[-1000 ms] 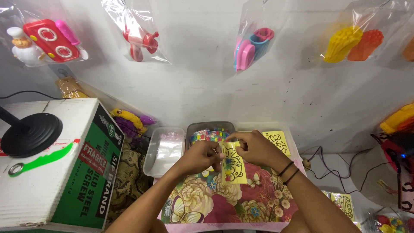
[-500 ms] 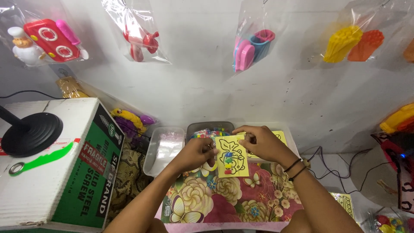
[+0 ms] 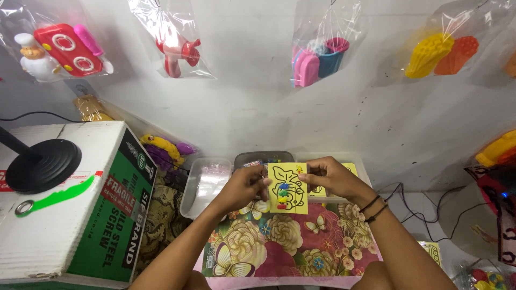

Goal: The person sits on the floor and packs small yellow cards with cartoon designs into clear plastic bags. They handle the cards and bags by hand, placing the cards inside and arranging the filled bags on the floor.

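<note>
Both hands hold 1 yellow card [image 3: 288, 189] upright above the tabletop [image 3: 290, 247], which is covered by a floral cloth with butterflies. The card bears a black line drawing with small patches of blue, green, yellow and red near its middle.

Left hand [image 3: 244, 185]: fingers curled, pinching the card's left edge. Right hand [image 3: 330, 178]: fingers closed on the card's upper right edge; 2 dark bands sit on that wrist.

Behind the card, touching the far edge of the tabletop: 1 dark tray [image 3: 258, 158] with small coloured bits inside, partly hidden by the hands. Just left of it, 1 clear plastic container [image 3: 207, 180]. A 2nd yellow sheet [image 3: 350, 169] shows behind the right hand; its drawing cannot be made out.

Left of the tabletop: a white and green cardboard box [image 3: 80, 215] with a black round lamp base [image 3: 43, 165] on top and a green strip beside it. Between box and wall, yellow and purple items, too jumbled to identify.

On the wall, clear plastic bags hang in a row: a red and pink toy set [image 3: 59, 51], a red and white toy [image 3: 174, 53], pink and blue pieces [image 3: 320, 59], yellow and orange moulded pieces [image 3: 441, 53].

Right of the tabletop: dark cables [image 3: 408, 198] on the floor.
</note>
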